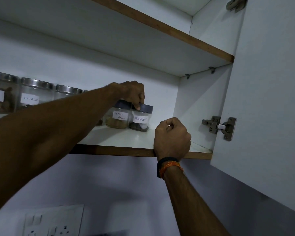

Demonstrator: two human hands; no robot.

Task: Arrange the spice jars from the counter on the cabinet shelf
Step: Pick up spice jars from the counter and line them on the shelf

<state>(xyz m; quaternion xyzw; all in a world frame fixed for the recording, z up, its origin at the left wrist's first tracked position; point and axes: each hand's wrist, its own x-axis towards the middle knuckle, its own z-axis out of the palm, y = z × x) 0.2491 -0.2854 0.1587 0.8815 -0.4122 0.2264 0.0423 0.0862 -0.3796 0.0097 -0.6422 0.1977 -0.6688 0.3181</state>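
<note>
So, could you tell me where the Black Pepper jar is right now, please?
In the head view, the Black Pepper jar stands on the cabinet shelf, immediately right of the Garam Masala jar, with the left hand gripping its lid.

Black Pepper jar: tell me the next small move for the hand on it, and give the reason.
Probably let go and draw the left hand back. The Black Pepper jar already stands upright on the shelf, close beside the Garam Masala jar at the row's right end, label facing out. The right hand, curled and holding nothing, rests at the shelf edge.
</note>
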